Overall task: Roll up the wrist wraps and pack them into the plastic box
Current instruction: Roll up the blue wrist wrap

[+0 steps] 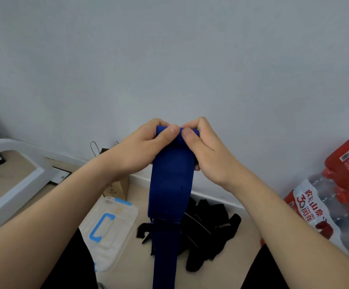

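Note:
A blue wrist wrap (170, 184) hangs down the middle of the view, its top end curled into a small roll. My left hand (144, 147) and my right hand (209, 151) both pinch that rolled top, thumbs side by side on it. The rest of the strap drops past the frame's bottom edge. A heap of black wrist wraps (207, 232) lies on the floor behind it. The clear plastic box lid (115, 226) with a blue handle lies flat on the floor at lower left. I cannot see the box body.
A white wall fills the upper view. A white metal frame (17, 184) stands at the left. A brown paper bag (117, 186) leans by the baseboard. A shrink-wrapped pack of red-capped water bottles (340, 197) sits at the right.

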### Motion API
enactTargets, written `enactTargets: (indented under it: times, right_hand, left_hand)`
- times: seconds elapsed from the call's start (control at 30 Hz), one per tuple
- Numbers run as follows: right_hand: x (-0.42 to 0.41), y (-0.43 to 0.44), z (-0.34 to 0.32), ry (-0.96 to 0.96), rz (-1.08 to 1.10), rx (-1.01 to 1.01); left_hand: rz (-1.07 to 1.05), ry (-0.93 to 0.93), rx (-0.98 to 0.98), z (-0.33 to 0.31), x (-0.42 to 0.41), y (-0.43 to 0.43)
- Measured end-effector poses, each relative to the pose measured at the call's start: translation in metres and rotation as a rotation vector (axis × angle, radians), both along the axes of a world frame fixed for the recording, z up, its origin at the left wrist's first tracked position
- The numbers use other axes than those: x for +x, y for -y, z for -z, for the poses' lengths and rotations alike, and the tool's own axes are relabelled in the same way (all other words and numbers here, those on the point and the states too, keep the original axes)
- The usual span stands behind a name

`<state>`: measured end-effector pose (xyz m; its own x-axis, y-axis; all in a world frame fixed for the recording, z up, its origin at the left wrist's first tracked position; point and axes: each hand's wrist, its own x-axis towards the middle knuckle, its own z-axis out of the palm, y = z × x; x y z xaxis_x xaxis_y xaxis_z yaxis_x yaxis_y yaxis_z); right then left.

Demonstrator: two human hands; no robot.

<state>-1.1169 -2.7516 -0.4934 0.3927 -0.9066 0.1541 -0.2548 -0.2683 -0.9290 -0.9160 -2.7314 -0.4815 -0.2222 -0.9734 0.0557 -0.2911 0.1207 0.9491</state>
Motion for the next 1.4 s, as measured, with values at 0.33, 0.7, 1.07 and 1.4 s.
enactTargets:
  times: [0.33, 0.7, 1.07, 1.4]
  right_hand:
    - [-0.008, 0.004, -0.004, 0.088, 0.057, -0.143]
    - [-0.025, 0.011, -0.01, 0.099, -0.003, -0.156]
    - [-0.021, 0.006, -0.008, 0.134, 0.048, -0.274]
    - [-0.037, 0.004, -0.015, 0.103, 0.088, -0.15]
  left_hand:
    - [0.075, -0.209, -0.016, -0.004, 0.006, 0.001]
    - [0.087, -0.012, -0.153, 0.008, 0.001, 0.005]
    - [0.008, -0.215, 0.026, 0.008, -0.011, 0.008]
    - [0.043, -0.321, -0.028, 0.006, -0.014, 0.007]
